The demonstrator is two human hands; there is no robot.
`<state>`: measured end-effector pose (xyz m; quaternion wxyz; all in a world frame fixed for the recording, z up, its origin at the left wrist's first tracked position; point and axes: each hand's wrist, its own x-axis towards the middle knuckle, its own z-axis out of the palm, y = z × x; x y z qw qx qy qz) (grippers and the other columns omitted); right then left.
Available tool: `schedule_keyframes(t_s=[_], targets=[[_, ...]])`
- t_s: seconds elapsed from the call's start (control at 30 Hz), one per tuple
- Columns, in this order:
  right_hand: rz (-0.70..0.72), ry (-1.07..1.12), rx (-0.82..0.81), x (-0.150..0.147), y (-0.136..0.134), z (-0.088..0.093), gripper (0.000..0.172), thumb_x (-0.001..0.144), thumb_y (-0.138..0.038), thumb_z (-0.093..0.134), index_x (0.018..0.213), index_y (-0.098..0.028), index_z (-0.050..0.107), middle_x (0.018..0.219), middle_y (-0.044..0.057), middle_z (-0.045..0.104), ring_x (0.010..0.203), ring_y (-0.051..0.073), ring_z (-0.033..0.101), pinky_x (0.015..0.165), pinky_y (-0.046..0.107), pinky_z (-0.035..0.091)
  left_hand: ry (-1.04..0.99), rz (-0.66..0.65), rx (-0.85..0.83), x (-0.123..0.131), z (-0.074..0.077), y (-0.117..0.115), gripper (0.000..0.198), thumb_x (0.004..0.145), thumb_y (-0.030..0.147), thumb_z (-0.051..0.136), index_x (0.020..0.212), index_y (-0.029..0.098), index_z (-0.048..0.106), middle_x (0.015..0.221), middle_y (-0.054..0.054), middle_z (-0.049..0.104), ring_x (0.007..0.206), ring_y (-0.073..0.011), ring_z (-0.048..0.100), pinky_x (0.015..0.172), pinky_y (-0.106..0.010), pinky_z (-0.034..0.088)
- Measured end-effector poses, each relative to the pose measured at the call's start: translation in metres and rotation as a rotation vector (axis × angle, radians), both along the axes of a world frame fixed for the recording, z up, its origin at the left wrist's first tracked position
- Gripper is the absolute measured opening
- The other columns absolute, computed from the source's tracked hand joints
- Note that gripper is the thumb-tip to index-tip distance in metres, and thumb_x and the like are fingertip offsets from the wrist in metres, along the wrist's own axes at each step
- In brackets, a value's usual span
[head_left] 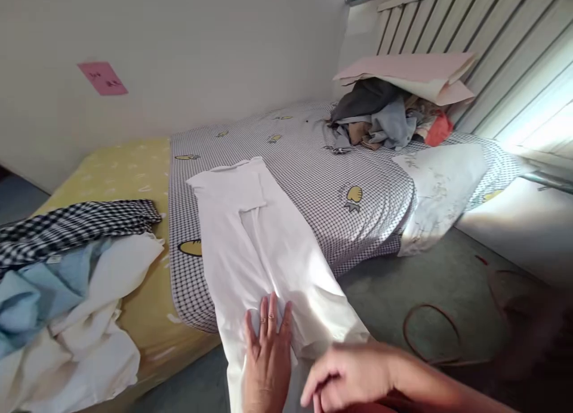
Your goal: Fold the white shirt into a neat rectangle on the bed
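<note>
A white garment [255, 240] is seen spread flat across the middle of the frame. It lies lengthwise on a checked sheet [322, 168], and its near end hangs over the bed's edge at the bottom centre. One sleeve is folded in across the upper part.

The left hand [268, 365] is laid flat on the lower part of the garment, with fingers stretched out, slightly spread and pointing up the frame; nothing is gripped by it. The right hand [347, 377] is found at the lower right of centre, just beside the garment's right edge. Its fingers are curled downward, but it is blurred, so it cannot be told whether the cloth is pinched or only neared.

To the left, a yellow sheet [120, 168] is covered in part by a loose heap: a black-and-white checked cloth [76, 225], a light blue cloth [31, 293] and a white cloth [102, 341]. In the upper right, a pile of clothes [380, 117] is topped by a pink card [412, 73], and a pale pillow [439, 186] is seen below it. A pink note [102, 77] is stuck on the wall at the upper left. A looped cord [430, 329] lies on the floor at the lower right.
</note>
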<state>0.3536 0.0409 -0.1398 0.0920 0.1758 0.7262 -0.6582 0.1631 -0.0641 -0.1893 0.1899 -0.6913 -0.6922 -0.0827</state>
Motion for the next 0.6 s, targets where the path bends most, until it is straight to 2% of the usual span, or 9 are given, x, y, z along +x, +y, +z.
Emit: schedule_keyframes(t_s=[0.07, 0.13, 0.17, 0.2, 0.23, 0.33, 0.4, 0.47, 0.6], targets=[[-0.409, -0.002, -0.166, 0.010, 0.036, 0.003, 0.047, 0.090, -0.059, 0.057, 0.107, -0.020, 0.077, 0.072, 0.000, 0.068, 0.054, 0.012, 0.056, 0.053, 0.023, 0.044, -0.048, 0.006, 0.006, -0.001, 0.002, 0.001, 0.059, 0.098, 0.031, 0.052, 0.156, 0.025, 0.042, 0.166, -0.013, 0.038, 0.152, -0.0313, 0.036, 0.130, -0.060, 0.014], [-0.961, -0.019, -0.047, 0.018, 0.070, -0.001, 0.050, 0.086, -0.064, 0.059, 0.107, -0.021, 0.074, 0.070, -0.001, 0.065, 0.055, 0.012, 0.052, 0.051, 0.023, 0.040, -0.093, 0.015, 0.003, 0.000, 0.005, 0.004, 0.057, 0.099, 0.031, 0.052, 0.155, 0.026, 0.044, 0.165, -0.012, 0.039, 0.151, -0.0309, 0.039, 0.130, -0.059, 0.011], [-1.139, -0.042, 0.003, 0.022, 0.083, -0.005, 0.050, 0.084, -0.064, 0.062, 0.109, -0.022, 0.073, 0.077, 0.000, 0.067, 0.060, 0.013, 0.055, 0.054, 0.024, 0.041, -0.108, 0.021, -0.001, 0.001, 0.006, 0.005, 0.056, 0.099, 0.031, 0.052, 0.154, 0.026, 0.045, 0.165, -0.012, 0.040, 0.150, -0.0308, 0.039, 0.130, -0.058, 0.010], [-1.243, -0.061, 0.033, 0.024, 0.092, -0.010, 0.051, 0.082, -0.063, 0.064, 0.113, -0.023, 0.072, 0.087, 0.002, 0.071, 0.067, 0.015, 0.059, 0.058, 0.025, 0.045, -0.118, 0.025, -0.004, 0.002, 0.006, 0.006, 0.056, 0.099, 0.031, 0.052, 0.154, 0.026, 0.045, 0.164, -0.012, 0.041, 0.150, -0.0308, 0.040, 0.131, -0.058, 0.009], [-1.261, -0.076, 0.020, 0.026, 0.096, -0.015, 0.053, 0.080, -0.064, 0.066, 0.117, -0.025, 0.070, 0.099, 0.005, 0.073, 0.076, 0.017, 0.064, 0.064, 0.027, 0.048, -0.121, 0.028, -0.006, 0.002, 0.006, 0.007, 0.056, 0.099, 0.030, 0.052, 0.154, 0.026, 0.045, 0.164, -0.012, 0.041, 0.150, -0.0309, 0.040, 0.131, -0.058, 0.008], [-1.105, -0.056, -0.120, 0.026, 0.087, -0.029, 0.059, 0.075, -0.062, 0.073, 0.122, -0.027, 0.069, 0.122, 0.009, 0.073, 0.103, 0.023, 0.069, 0.083, 0.034, 0.054, -0.098, 0.026, -0.008, 0.003, 0.005, 0.006, 0.058, 0.098, 0.030, 0.053, 0.155, 0.026, 0.044, 0.165, -0.012, 0.040, 0.151, -0.0308, 0.039, 0.131, -0.059, 0.007], [-0.992, -0.050, -0.204, 0.024, 0.073, -0.035, 0.062, 0.068, -0.057, 0.080, 0.119, -0.023, 0.071, 0.117, 0.010, 0.075, 0.107, 0.027, 0.069, 0.088, 0.036, 0.055, -0.068, 0.029, 0.000, 0.004, 0.004, 0.005, 0.058, 0.098, 0.033, 0.054, 0.155, 0.026, 0.045, 0.164, -0.012, 0.041, 0.151, -0.0299, 0.039, 0.131, -0.058, 0.007], [-0.916, -0.070, -0.234, 0.026, 0.058, -0.036, 0.062, 0.065, -0.051, 0.081, 0.117, -0.019, 0.071, 0.104, 0.010, 0.077, 0.100, 0.028, 0.071, 0.087, 0.038, 0.056, -0.032, 0.041, 0.001, 0.004, 0.006, 0.004, 0.055, 0.099, 0.034, 0.054, 0.153, 0.027, 0.047, 0.163, -0.011, 0.043, 0.149, -0.0291, 0.041, 0.131, -0.058, 0.008], [-0.824, -0.126, -0.192, 0.040, 0.041, -0.026, 0.055, 0.072, -0.045, 0.071, 0.118, -0.015, 0.070, 0.095, 0.007, 0.076, 0.093, 0.026, 0.071, 0.082, 0.036, 0.055, 0.016, 0.049, -0.025, 0.005, 0.010, 0.005, 0.052, 0.099, 0.032, 0.053, 0.151, 0.029, 0.050, 0.161, -0.010, 0.046, 0.147, -0.0290, 0.044, 0.130, -0.061, 0.012]])
